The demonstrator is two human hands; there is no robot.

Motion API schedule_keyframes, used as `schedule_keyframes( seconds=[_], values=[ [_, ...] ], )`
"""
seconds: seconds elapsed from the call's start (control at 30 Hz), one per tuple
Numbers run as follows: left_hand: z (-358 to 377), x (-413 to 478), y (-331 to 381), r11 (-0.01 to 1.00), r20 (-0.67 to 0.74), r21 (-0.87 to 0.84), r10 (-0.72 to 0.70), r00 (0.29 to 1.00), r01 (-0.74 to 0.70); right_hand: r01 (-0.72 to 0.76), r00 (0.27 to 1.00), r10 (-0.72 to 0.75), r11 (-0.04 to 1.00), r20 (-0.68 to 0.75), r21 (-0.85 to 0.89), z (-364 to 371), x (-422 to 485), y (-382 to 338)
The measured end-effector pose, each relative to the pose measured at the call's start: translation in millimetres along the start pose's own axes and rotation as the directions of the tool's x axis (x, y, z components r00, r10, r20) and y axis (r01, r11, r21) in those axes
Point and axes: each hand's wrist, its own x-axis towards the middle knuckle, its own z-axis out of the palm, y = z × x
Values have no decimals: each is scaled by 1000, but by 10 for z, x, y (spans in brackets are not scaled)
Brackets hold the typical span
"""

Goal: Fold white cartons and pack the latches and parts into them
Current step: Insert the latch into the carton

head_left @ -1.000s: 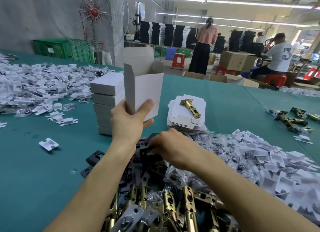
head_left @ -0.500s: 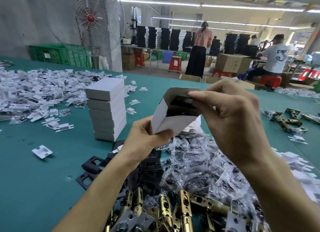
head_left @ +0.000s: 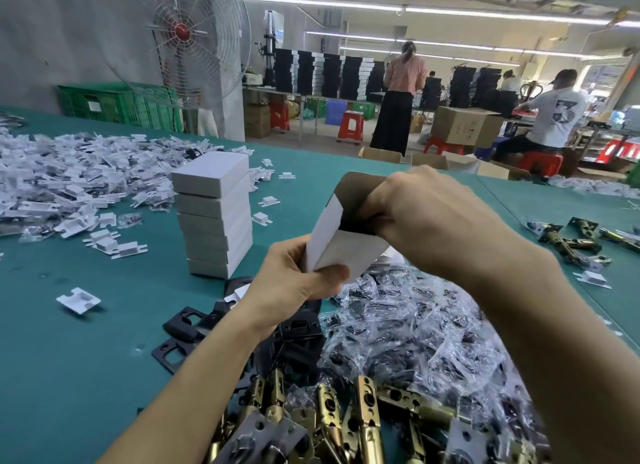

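My left hand (head_left: pixel 294 283) grips the lower end of an open white carton (head_left: pixel 341 242), tilted with its mouth up and to the right. My right hand (head_left: pixel 429 221) is at the mouth with its fingertips curled inside the carton; a black part shows in the opening, and I cannot tell whether the fingers still hold it. Below lie black plates (head_left: pixel 187 328), brass latches (head_left: pixel 363 418) and clear bags of small parts (head_left: pixel 415 342).
A stack of closed white cartons (head_left: pixel 214 214) stands left of my hands. White inserts (head_left: pixel 69 179) are heaped at far left, one loose insert (head_left: pixel 79 301) nearer. More latches (head_left: pixel 568 242) lie at right on the green table (head_left: pixel 69 359). People work beyond the table.
My right hand rose from the parts pile with a black part to the carton's mouth and now reaches deeper inside. My left hand tilted the carton from upright toward me.
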Motion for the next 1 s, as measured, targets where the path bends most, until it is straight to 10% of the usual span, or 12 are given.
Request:
schedule_keyframes(
  seconds=[0.23, 0.37, 0.5, 0.8, 1.0],
  values=[
    [-16, 20, 7, 994, -91, -102, -42, 995, 32, 0, 871, 199, 915, -450, 404, 199, -231, 213],
    [-10, 18, 34, 983, -148, -179, -59, 987, 32, -209, 978, 201, 945, 56, 251, 555, -274, 379],
    [-11, 18, 39, 974, -171, -220, -93, 981, 54, -213, 891, 167, 975, 421, 63, 886, -262, 416],
    [-19, 44, -19, 979, -131, -188, -103, 986, 77, -204, 952, 188, 978, 241, 43, 1126, -288, 472],
    [-31, 41, -54, 985, -106, -146, -107, 989, 91, -235, 953, 301, 821, -45, 521, 869, -375, 523]
  ],
)
